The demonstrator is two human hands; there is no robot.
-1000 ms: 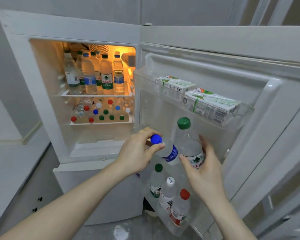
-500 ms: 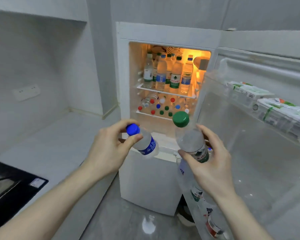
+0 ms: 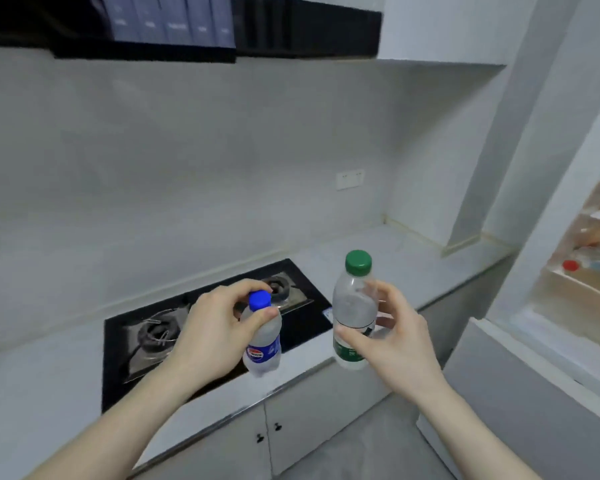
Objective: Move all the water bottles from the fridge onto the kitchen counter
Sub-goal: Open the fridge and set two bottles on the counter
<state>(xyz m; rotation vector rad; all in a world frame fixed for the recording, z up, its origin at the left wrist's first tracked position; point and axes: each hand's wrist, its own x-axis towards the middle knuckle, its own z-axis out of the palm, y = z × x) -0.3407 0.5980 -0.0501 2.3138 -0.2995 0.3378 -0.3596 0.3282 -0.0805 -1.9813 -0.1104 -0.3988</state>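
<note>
Black two-burner gas hob [image 3: 215,327], wall socket [image 3: 350,179], range hood [image 3: 187,26] above.

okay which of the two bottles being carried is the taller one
The green-capped bottle, gripped by the right hand. Its cap stands higher than that of the shorter blue-capped bottle in the left hand.

Pepsi logo on blue-capped bottle [image 3: 262,344]

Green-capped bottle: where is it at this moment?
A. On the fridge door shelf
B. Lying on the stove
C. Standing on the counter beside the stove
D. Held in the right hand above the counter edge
D. The right hand has its fingers curled round the green-capped bottle, which is upright in the air in front of the counter, touching no surface.
</note>
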